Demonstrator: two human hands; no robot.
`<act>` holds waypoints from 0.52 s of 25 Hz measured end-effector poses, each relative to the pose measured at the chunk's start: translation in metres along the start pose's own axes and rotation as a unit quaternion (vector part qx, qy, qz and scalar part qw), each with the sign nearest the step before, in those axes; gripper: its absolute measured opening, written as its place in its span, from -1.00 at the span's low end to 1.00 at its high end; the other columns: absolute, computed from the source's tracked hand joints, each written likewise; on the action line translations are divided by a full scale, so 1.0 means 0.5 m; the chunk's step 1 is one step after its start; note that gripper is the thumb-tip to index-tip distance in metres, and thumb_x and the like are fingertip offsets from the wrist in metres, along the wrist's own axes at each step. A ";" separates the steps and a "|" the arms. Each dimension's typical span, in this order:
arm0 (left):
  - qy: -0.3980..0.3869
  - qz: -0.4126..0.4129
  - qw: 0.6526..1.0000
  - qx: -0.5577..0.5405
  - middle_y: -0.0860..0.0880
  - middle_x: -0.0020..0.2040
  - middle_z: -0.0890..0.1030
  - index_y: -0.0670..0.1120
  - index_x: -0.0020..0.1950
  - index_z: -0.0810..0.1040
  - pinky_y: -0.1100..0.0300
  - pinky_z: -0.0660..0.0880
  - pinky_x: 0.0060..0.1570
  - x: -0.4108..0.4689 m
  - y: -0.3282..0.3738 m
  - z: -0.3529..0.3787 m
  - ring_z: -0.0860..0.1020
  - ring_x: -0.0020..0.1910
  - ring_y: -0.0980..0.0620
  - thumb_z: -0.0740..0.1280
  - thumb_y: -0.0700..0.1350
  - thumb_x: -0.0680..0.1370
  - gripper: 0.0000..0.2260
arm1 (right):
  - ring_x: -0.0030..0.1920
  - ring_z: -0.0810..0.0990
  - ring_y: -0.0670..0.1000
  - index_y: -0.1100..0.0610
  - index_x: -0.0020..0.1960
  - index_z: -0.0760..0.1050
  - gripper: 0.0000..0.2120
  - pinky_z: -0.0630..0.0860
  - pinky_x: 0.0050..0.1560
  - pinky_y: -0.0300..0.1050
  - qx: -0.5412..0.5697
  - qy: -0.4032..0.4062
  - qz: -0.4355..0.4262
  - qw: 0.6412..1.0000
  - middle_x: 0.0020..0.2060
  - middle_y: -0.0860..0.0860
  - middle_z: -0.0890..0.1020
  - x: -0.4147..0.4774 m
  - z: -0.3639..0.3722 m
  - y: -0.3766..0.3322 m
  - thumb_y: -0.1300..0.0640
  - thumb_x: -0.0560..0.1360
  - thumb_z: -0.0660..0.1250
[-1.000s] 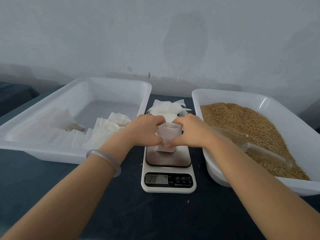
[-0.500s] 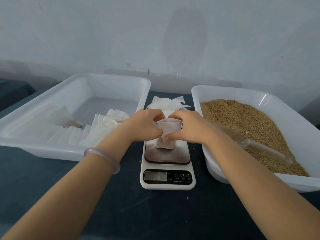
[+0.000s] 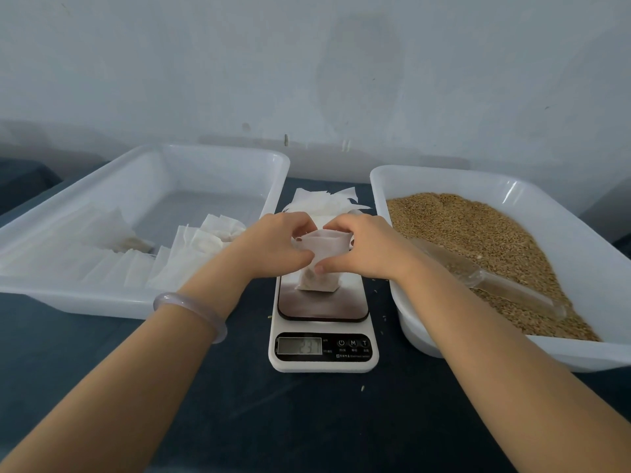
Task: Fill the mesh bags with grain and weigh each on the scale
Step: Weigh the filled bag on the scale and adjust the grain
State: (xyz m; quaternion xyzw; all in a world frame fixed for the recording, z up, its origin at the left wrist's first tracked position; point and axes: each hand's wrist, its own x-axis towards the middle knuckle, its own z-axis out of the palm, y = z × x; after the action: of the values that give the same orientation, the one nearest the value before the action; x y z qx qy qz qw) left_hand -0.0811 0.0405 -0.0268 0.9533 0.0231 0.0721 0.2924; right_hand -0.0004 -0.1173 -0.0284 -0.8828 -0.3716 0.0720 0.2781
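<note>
A small white mesh bag (image 3: 322,254) with some grain in its bottom stands upright on the white kitchen scale (image 3: 323,336), whose display is lit. My left hand (image 3: 273,245) pinches the bag's top from the left and my right hand (image 3: 362,247) pinches it from the right. Brown grain (image 3: 478,240) fills the white tray (image 3: 444,179) at the right, with a clear scoop (image 3: 495,285) lying in it. A pile of flat bags (image 3: 324,201) lies behind the scale.
A white tray (image 3: 191,155) at the left holds several white bags (image 3: 191,247) along its near side. A few stray grains lie on the dark tabletop (image 3: 307,421) around the scale. A pale wall rises right behind the trays.
Both hands have stayed on the bag's top, working it slightly. The head camera has tilted a little, and the scale reading has shifted.
</note>
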 end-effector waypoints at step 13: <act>0.009 0.001 1.000 -0.005 0.04 -0.06 0.62 -0.02 -0.03 0.55 0.09 0.47 0.01 0.004 -0.003 0.003 0.54 -0.03 0.01 0.36 -0.14 0.43 -0.87 | -0.17 0.47 -0.25 -0.05 0.11 0.53 -0.48 0.35 -0.29 -0.31 0.003 -0.004 -0.004 1.000 -0.14 -0.20 0.53 0.000 0.000 0.000 -0.15 0.21 0.56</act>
State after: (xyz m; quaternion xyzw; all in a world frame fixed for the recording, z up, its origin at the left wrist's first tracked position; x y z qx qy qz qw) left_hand -0.0790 0.0412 -0.0287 0.9512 0.0244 0.0815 0.2966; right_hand -0.0001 -0.1173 -0.0284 -0.8801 -0.3765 0.0755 0.2793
